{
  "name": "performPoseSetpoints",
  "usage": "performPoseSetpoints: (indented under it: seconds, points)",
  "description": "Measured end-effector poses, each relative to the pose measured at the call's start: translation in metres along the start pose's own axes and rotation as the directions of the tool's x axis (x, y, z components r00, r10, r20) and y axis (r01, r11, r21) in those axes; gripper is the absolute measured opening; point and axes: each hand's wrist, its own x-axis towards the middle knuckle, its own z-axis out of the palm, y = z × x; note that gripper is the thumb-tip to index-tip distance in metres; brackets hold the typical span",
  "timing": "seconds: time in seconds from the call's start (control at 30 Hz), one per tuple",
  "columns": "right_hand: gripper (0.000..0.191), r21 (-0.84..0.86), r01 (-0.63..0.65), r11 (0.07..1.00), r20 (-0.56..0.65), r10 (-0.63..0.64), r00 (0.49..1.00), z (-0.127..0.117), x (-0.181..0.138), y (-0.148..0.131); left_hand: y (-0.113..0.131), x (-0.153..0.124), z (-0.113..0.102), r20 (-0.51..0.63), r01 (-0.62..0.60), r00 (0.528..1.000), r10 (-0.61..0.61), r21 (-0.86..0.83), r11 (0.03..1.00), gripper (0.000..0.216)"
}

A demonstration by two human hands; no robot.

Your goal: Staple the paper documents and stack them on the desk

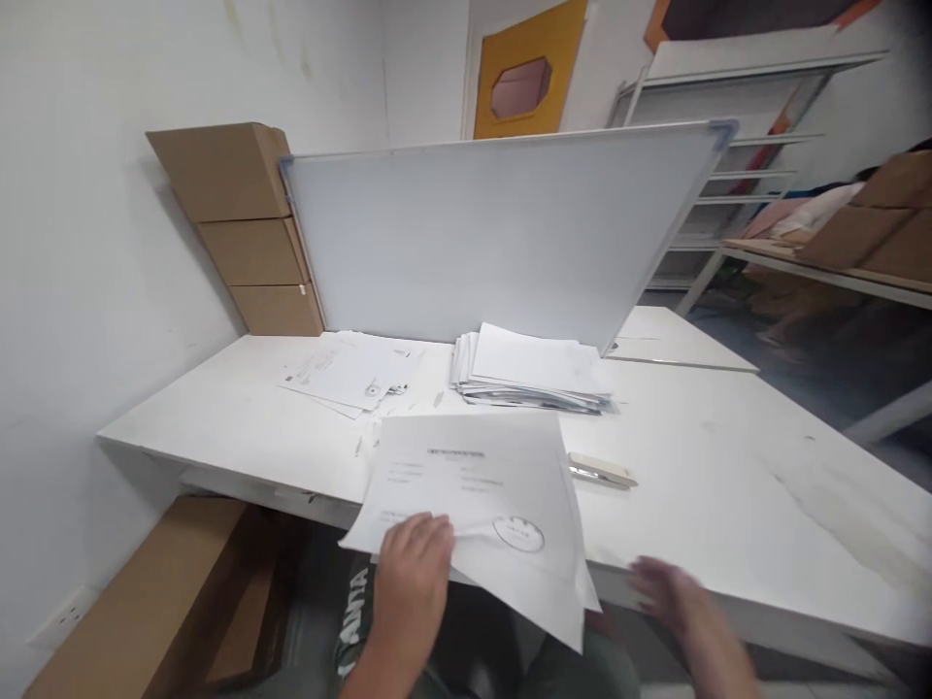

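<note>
My left hand (pixel 414 575) grips the near edge of a few printed sheets of paper (pixel 481 485) that carry a round stamp and overhang the front edge of the white table (pixel 728 485). The fingers curl over the paper's corner. My right hand (pixel 674 594) is blurred by motion just below the table's front edge, to the right of the sheets, and touches nothing that I can see. A beige stapler (pixel 603 471) lies on the table just right of the sheets.
A thick stack of papers (pixel 535 374) and a loose spread of sheets (pixel 349 374) lie farther back. A whiteboard (pixel 502 228) leans upright behind them. Cardboard boxes (pixel 240 223) stand at the back left, a flat carton (pixel 167 602) on the floor, shelving (pixel 728 116) at right.
</note>
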Motion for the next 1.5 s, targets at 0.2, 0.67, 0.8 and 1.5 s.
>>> performPoseSetpoints:
  seconds: [0.2, 0.67, 0.8, 1.5]
  points:
    - [0.063, 0.266, -0.284, 0.921, 0.353, 0.181, 0.918, 0.054, -0.028, -0.003, 0.031, -0.020, 0.044, 0.099, -0.066, 0.993, 0.064, 0.018, 0.998, 0.028]
    - [0.046, 0.155, -0.174, 0.973, 0.250, 0.132, 0.959, 0.061, -0.027, -0.017, -0.069, -0.019, -0.010, 0.298, 0.716, 0.237, -0.925, -0.697, -0.041, 0.050]
    - [0.039, 0.085, -0.168, 0.982, 0.309, 0.134, 0.942, 0.054, -0.019, -0.021, -0.062, -0.024, -0.020, 0.551, 0.797, 0.377, -0.744, -0.603, -0.043, 0.057]
    - [0.046, 0.168, 0.337, 0.926, 0.152, -0.362, 0.920, 0.095, 0.057, -0.093, -0.102, 0.062, 0.055, 0.013, 0.449, 0.845, -0.534, -0.559, 0.697, 0.074]
